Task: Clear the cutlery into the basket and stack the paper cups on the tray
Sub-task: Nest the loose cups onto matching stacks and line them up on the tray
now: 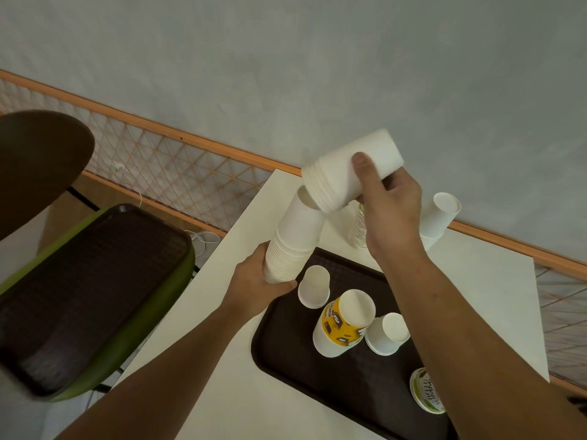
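So the left hand (257, 281) gripped the tall stack (295, 236) near its base, at the tray's (317, 376) far left corner. The right hand (390, 204) held a short stack (340, 173) tipped over its top. Loose cups (313, 287) stood mid-tray.

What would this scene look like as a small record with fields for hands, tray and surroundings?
Left hand: grips the tall cup stack low down.
Right hand: grips a shorter cup stack, tilted over the tall one's top.
Tray: dark, on the white table; holds two white cups, a yellow-printed cup, a green-lettered cup.
Cutlery: none visible.
Chair: green, bearing a second tray.
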Available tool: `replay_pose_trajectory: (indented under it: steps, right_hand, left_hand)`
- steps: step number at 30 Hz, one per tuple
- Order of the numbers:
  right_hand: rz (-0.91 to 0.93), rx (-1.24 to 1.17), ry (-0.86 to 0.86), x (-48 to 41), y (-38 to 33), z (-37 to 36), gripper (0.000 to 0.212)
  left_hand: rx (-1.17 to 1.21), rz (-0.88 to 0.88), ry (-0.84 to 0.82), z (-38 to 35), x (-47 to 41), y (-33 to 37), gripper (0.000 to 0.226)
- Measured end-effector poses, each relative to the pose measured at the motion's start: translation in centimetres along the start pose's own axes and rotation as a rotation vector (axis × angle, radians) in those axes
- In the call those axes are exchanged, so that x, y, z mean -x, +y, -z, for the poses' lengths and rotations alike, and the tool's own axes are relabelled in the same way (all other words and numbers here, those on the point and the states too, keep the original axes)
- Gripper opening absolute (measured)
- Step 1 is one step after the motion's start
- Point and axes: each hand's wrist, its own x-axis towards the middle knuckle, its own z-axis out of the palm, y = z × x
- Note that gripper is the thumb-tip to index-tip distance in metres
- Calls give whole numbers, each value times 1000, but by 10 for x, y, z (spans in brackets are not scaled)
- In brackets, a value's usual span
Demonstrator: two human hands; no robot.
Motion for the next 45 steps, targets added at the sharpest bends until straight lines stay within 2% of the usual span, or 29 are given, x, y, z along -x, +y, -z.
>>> replay_pose_trajectory:
  steps: [3, 7, 9, 12, 15, 19, 21, 23, 27, 31, 42, 45]
  right_hand:
    - [-181, -358, 62, -3, 3, 11, 17]
    - [-319, -569, 130, -1, 23, 33, 18]
    - [-376, -595, 151, 1, 36, 42, 17]
    - [-401, -455, 92, 4, 59, 50, 15]
    - [-338, -116, -12, 6, 87, 57, 15]
    - [-155, 357, -203, 10, 113, 61, 40]
    - [-79, 509, -295, 12, 121, 57, 51]
    - [-19, 608, -388, 13, 127, 55, 53]
    - [64, 695, -578, 11, 144, 55, 54]
    - [6, 764, -721, 5, 164, 56, 64]
    - [-83, 829, -824, -4, 189, 55, 72]
    - [-108, 881, -894, -11, 179, 60, 88]
  left_hand:
    - [21, 1, 0, -1, 2, -4, 81]
    - [41, 20, 21, -2, 4, -9, 81]
    - [69, 28, 33, -3, 4, -12, 83]
    - [78, 35, 62, -3, 4, -15, 83]
    - [78, 32, 84, -2, 2, -18, 84]
    - [81, 34, 120, -1, 3, -23, 84]
    - [79, 43, 124, -1, 3, -25, 83]
    - [68, 48, 128, -1, 3, -27, 83]
    - [43, 61, 128, -3, 3, -30, 87]
    - [35, 65, 126, -4, 3, -35, 88]
    - [-10, 59, 104, -6, 4, -33, 89]
    - [-25, 61, 92, -5, 3, -34, 89]
